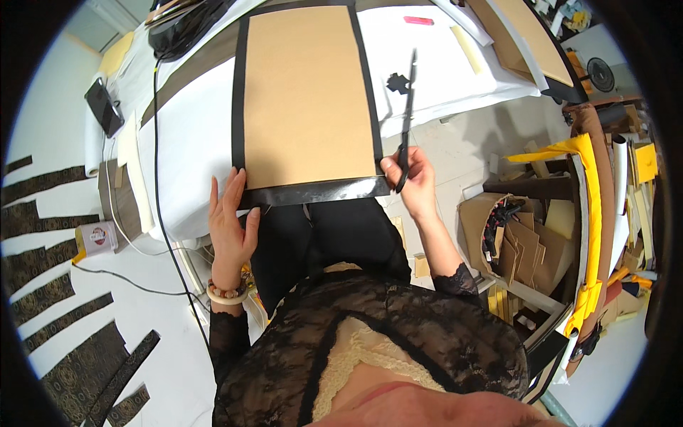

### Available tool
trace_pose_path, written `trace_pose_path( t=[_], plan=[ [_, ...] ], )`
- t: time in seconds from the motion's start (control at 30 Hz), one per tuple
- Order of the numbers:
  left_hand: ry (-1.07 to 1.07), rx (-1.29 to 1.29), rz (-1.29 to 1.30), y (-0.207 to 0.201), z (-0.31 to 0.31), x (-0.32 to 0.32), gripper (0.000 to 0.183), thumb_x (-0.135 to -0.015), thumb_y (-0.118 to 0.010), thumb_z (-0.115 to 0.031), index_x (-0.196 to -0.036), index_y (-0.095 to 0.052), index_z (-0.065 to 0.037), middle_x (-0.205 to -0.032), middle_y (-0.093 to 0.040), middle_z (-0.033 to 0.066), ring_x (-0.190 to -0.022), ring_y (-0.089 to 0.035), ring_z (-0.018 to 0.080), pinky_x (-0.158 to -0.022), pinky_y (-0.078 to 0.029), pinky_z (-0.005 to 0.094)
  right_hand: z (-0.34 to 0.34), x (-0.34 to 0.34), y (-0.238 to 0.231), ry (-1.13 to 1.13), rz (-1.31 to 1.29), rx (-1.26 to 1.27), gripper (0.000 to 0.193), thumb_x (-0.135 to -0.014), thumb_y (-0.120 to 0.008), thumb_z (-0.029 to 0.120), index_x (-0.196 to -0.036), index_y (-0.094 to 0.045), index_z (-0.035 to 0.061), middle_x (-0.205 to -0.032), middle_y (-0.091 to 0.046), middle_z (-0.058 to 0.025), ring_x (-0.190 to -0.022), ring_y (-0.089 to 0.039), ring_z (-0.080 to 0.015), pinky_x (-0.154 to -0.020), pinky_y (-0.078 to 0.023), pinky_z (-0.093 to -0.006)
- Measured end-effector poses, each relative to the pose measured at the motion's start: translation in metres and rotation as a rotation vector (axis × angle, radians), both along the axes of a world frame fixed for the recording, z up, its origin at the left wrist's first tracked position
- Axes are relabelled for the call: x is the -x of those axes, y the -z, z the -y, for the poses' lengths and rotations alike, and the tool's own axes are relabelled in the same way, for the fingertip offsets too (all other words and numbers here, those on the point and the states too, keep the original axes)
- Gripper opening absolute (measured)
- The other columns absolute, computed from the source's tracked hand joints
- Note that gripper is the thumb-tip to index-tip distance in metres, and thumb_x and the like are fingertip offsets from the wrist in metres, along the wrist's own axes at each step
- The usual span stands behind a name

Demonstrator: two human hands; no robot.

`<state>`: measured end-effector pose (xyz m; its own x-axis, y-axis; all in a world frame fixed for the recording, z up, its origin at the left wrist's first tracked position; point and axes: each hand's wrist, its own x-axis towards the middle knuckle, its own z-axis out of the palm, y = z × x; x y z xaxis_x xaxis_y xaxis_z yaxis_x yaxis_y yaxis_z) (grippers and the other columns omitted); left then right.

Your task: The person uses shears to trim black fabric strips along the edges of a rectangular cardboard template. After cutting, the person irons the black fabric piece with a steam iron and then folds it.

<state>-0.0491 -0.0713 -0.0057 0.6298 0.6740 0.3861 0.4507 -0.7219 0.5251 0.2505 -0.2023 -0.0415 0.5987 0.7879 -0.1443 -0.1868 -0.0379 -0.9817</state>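
A bright pinkish-red, slim flat object lies on the white-covered bench, near a cream-coloured straight strip. At the far left, dark strips with a gold-brown pattern lie spread over a pale surface, beside a small pale box with a red mark. A dark rectangular device sits above them, near a long black cable. At right, brown cardboard offcuts fill an open container, next to a bright yellow fabric-like band.
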Motion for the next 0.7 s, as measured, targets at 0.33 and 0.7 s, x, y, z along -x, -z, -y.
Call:
trace_pose_path(
  t=[0.33, 0.7],
  plan=[
    [-0.046, 0.091, 0.254, -0.052, -0.022, -0.095, 0.018, -0.086, -0.064, -0.005, -0.104, -0.061, -0.002, -0.097, -0.068, 0.0127, -0.090, -0.066, 0.0290, -0.087, -0.049, 0.0400, 0.018, -0.035, 0.016, 0.285, 0.268, -0.002, 0.027, -0.083, -0.074, 0.006, -0.093, -0.049, 0.0028, -0.069, -0.056, 0.0034, -0.062, -0.048, -0.0010, -0.054, -0.037, -0.0178],
    [0.383, -0.257, -0.162, 0.003, -0.074, -0.316, 0.014, -0.079, -0.065, -0.011, -0.072, -0.059, 0.000, -0.078, -0.059, 0.0112, -0.084, -0.059, 0.0299, -0.075, -0.050, 0.0408, 0.008, -0.080, -0.005, 0.465, 0.349, 0.010, 0.020, -0.085, -0.071, 0.007, -0.089, -0.052, 0.0023, -0.064, -0.051, 0.0061, -0.057, -0.041, -0.0003, -0.049, -0.031, -0.0192]
  ],
)
